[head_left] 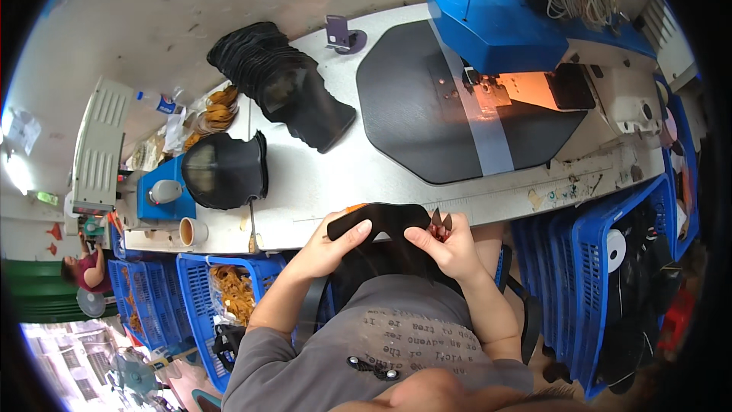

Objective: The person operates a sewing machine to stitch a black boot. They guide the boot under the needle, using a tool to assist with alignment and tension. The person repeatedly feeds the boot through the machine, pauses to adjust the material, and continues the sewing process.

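Now your left hand (329,248) and right hand (453,249) pinch a curved black panel (387,217) at the worktable's (305,183) near edge, the right also gripping thread snips (447,222); stacked black pieces (286,91) lie toward the far edge

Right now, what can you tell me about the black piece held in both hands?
The black piece looks thin and smooth, with a dull surface like leather or a synthetic. Its rounded end points left; the right end is partly covered by the right hand. It is held up by the near edge of the white table, pinched between that hand and the left hand, both thumbs on the side facing the person. A little orange shows at its upper left edge; whether that belongs to it is unclear.
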A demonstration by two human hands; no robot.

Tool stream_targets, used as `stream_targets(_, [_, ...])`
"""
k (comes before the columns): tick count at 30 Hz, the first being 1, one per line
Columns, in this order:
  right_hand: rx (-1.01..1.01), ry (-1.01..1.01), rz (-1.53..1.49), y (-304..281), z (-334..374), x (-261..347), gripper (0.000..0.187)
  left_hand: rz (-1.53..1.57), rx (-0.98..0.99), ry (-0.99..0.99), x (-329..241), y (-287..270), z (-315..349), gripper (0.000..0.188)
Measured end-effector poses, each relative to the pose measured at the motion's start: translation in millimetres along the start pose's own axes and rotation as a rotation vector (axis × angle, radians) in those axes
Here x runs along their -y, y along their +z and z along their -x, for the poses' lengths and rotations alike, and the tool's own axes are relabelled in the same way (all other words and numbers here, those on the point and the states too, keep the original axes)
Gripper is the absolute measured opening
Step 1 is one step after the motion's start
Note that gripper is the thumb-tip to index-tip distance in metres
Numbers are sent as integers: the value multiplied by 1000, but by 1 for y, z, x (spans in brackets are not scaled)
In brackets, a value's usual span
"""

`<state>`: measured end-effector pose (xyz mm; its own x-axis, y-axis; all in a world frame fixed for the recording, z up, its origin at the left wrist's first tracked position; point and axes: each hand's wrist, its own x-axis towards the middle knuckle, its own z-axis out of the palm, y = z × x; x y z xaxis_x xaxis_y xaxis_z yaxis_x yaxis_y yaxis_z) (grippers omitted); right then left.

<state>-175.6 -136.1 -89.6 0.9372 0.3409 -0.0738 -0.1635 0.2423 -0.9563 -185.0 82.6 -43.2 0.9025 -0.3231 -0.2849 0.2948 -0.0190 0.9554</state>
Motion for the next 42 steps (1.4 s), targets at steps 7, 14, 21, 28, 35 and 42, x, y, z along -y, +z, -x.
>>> stream_targets(7, [-326,-458,504,-26,-15,56,14,-394,-825,984,-23,-56,27,25])
stream_targets(14, [-554,-852,1027,-66,-54,78,28,-1764,-852,302,15,-143,8,46])
stream_targets(21, [-505,-749,1091,-69,-58,74,37,-1505,-541,683,36,-100,-59,52])
stream_targets(28, [-459,-715,1020,-70,-56,77,36,-1788,-692,454,89,-107,-154,50])
stream_targets(35, [-461,-758,1019,-72,-57,74,29,-1375,-936,690,35,-91,-146,22])
stream_targets(42, [-373,-614,865,-72,-46,94,38,-1185,-703,1084,-66,3,-116,17])
